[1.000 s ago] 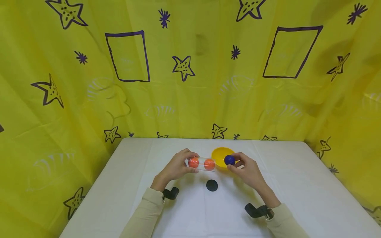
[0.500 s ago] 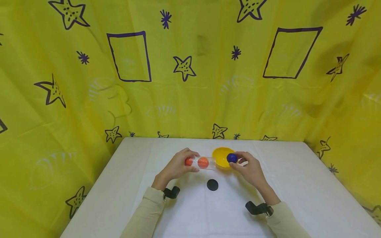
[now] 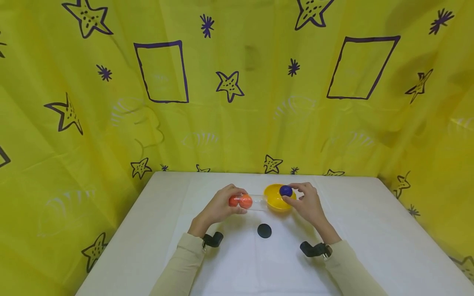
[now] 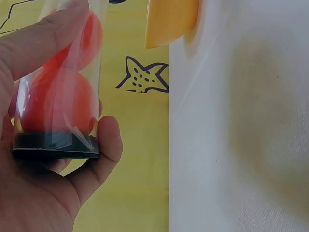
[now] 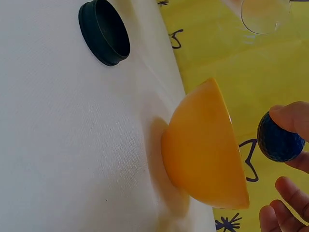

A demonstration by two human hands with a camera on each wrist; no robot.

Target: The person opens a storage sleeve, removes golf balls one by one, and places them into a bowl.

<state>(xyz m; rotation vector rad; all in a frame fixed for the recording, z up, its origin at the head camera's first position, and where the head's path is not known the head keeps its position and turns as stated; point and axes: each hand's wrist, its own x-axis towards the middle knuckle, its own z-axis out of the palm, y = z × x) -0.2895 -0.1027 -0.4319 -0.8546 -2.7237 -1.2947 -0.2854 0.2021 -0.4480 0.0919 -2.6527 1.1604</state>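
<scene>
The left hand (image 3: 222,203) grips a clear tube (image 3: 259,202) around its capped end; its thumb hides part of the farther of two orange balls (image 3: 245,201) inside, and the fingers cover some of the nearer one in the head view. The left wrist view cuts off the tube's far end but shows the dark end cap (image 4: 55,147) against the palm. The right hand (image 3: 310,204), cropped by its own wrist view, pinches a dimpled blue ball (image 3: 286,190) between thumb and fingertips.

The orange balls sit at the left hand's end of the tube, which points toward the right hand. The blue ball is above the yellow bowl (image 5: 203,145), clear of its rim and blocking part of its inside from the head camera.

Nearer the person, a black lid (image 3: 264,230) lies hollow side up on the white table (image 3: 237,267). Beyond hangs a yellow curtain (image 3: 255,127) printed with dark stars and frames.
</scene>
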